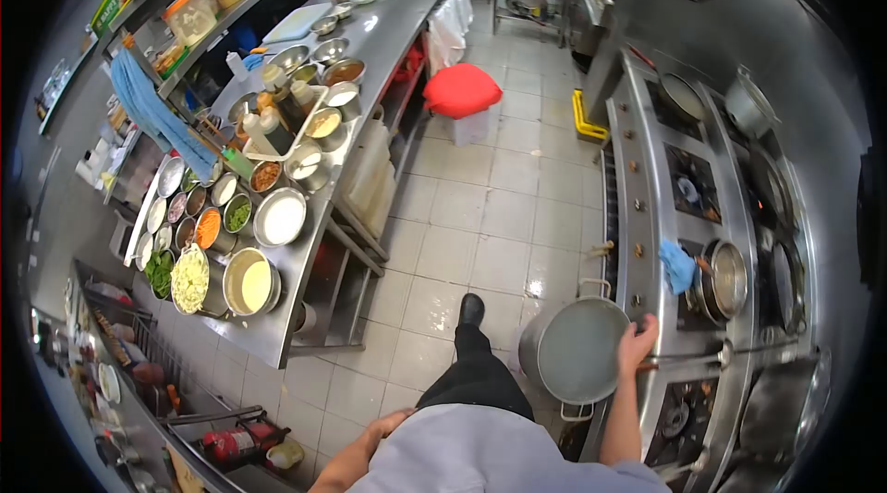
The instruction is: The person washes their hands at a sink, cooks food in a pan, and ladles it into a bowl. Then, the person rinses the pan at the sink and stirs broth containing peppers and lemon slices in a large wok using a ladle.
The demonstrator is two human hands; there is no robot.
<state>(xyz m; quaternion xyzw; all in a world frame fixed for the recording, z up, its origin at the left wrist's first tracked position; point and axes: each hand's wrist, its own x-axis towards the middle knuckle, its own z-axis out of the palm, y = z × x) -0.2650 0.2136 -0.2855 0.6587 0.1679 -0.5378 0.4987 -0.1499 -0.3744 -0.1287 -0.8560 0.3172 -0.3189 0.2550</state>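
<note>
My right hand is beside the stove front, above the right rim of a large metal pot. Its fingers are apart and nothing shows in them. The pot has two loop handles and greyish contents. A pan handle juts across the stove edge close to my right wrist. At my left hip is my left hand, its fingers mostly hidden against my clothes. A blue cloth lies on the stove, touching a stack of round pans.
A steel counter on the left bears several bowls of chopped food and sauce bottles. A red-covered bin stands on the tiled floor, with a yellow crate farther right. Burners and more pans line the stove.
</note>
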